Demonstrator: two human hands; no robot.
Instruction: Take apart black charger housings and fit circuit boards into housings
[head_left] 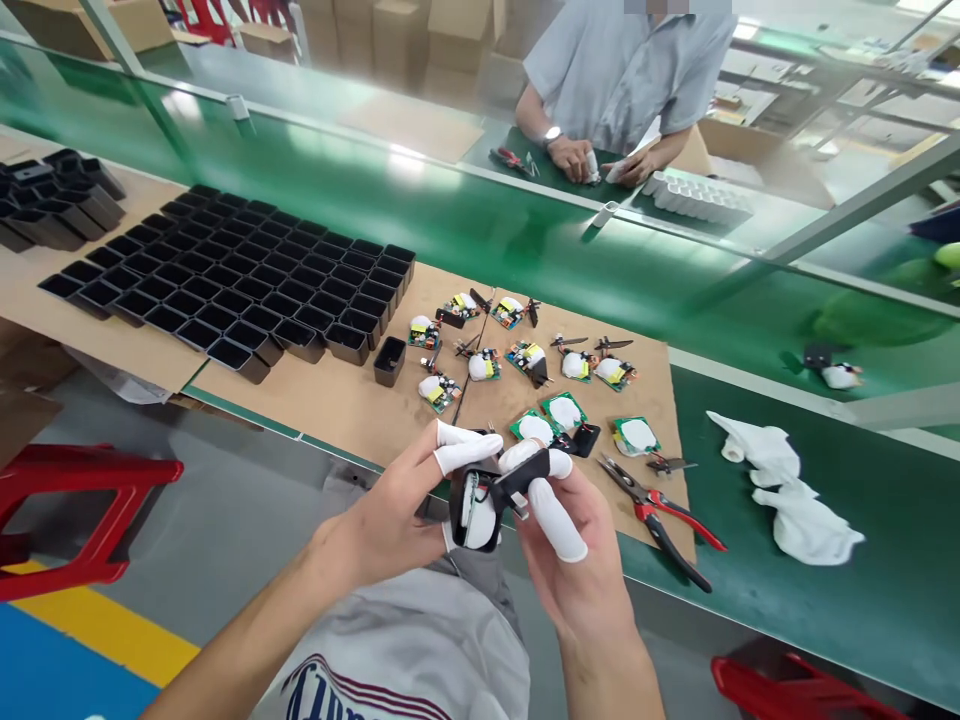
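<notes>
My left hand [405, 490], with white finger cots on its fingertips, grips a black plastic housing [456, 515] at the table's front edge. Inside the housing sits a circuit board [478, 515] with a white pad on it. My right hand [570, 530], also in white finger cots, pinches a black end cap [525, 475] beside the housing's open end. The cap is tilted and apart from the rim. Several loose circuit boards [637, 436] with white pads and small black plug parts lie on the cardboard just beyond my hands.
Rows of black housings [247, 280] stand at left, with one single housing [389, 360] nearer. Red-and-black pliers [652, 510] and crumpled white cloth [802, 500] lie at right. Across the green conveyor [480, 240] a co-worker [622, 90] handles small white parts. Red stools [82, 510] stand below.
</notes>
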